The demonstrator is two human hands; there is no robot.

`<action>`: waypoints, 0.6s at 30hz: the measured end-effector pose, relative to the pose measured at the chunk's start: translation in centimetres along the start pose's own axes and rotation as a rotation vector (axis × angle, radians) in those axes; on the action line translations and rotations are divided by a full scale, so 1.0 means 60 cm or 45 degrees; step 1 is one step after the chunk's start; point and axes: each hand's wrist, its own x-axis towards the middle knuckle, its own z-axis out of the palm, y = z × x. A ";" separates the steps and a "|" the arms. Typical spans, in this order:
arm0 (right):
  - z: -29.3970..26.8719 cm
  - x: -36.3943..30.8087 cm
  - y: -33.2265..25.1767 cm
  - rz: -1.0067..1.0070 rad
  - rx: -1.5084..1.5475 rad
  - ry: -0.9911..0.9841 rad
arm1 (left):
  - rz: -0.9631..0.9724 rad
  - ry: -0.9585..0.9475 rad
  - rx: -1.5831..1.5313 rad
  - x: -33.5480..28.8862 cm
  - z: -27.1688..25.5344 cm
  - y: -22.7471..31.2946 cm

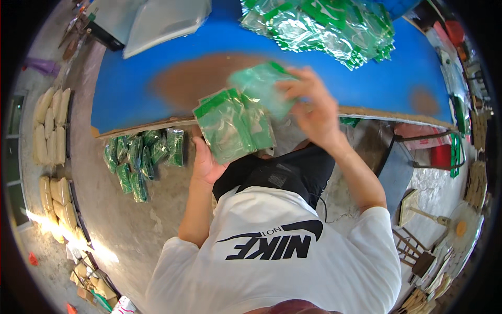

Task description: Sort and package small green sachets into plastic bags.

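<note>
My left hand (207,163) is closed on a small stack of clear plastic bags (230,128) with green bands, held just off the near edge of the blue table. Its thumb shows at the stack's left side; the other fingers are hidden beneath. To the right, my right hand (316,107) pinches a single green-edged plastic bag (266,86), blurred by motion, above the table edge and partly over the stack. A large loose heap of similar green and clear bags (324,29) lies at the far side of the table.
The blue table (130,99) has a worn brown patch. Clear plastic sheets (167,23) lie at its far left. Bundled green packets (141,157) rest on the floor at left, with filled sacks (51,125) beyond. A chair (413,149) and a fan (460,228) stand at right.
</note>
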 end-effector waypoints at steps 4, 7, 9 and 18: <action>0.050 -0.033 -0.014 -0.320 -0.080 -0.509 | 0.092 0.195 0.535 0.011 0.033 -0.021; 0.069 -0.048 -0.038 0.214 0.021 -0.108 | 0.077 0.252 0.695 0.026 0.038 -0.029; 0.068 -0.046 -0.034 0.682 0.164 0.250 | 0.119 0.223 0.606 0.029 0.050 -0.034; 0.055 -0.062 0.017 1.137 1.135 0.321 | 0.313 0.281 0.296 0.013 0.016 0.021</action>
